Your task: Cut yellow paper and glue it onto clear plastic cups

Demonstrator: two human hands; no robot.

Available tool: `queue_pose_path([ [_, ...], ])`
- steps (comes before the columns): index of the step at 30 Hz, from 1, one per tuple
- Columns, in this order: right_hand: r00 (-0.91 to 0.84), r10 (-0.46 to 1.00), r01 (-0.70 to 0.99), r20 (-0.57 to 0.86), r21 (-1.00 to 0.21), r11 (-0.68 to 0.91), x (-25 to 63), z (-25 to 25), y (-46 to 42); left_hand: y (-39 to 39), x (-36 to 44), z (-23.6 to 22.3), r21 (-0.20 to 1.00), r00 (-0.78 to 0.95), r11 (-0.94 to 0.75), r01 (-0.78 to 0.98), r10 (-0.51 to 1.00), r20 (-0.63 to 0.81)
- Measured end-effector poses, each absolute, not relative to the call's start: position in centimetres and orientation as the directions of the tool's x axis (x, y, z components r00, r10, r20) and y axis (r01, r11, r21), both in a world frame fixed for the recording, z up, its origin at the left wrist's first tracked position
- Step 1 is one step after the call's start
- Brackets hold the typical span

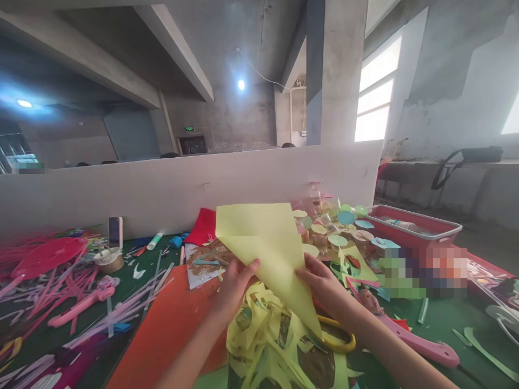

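A sheet of pale yellow paper (263,232) is held up over the table, its lower edge running slantwise down to a point at the right. My left hand (235,283) pinches its lower left edge between thumb and fingers. At the right edge, my right hand (320,278) grips the same sheet. Beneath it lies a heap of yellow paper scraps (259,340) with cut-out holes. Scissors with yellow handles (343,337) rest on the heap, close to my right forearm; their blades are hidden.
Orange paper (166,329) lies left of the heap. Pink glue gun (421,340) is at right, another (87,308) at left among plastic strips. Small cups topped with paper discs (336,240) stand behind, beside a red basket (421,227). A white partition (194,183) closes off the back.
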State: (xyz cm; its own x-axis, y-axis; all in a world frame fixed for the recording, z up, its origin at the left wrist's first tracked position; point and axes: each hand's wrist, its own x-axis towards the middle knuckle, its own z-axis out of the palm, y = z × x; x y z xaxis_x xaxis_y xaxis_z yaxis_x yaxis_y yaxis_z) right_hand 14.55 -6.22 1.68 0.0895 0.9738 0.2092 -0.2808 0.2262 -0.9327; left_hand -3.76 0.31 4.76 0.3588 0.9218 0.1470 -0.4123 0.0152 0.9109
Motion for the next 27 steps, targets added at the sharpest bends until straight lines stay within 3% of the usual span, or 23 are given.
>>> queue_pose_path([
  [27, 0.159, 0.974, -0.191, 0.161, -0.963, 0.19, 15.1, 0.6, -5.4, 0.8, -4.1, 4.1, 0.959, 0.353, -0.09, -0.27, 0.917, 0.186],
])
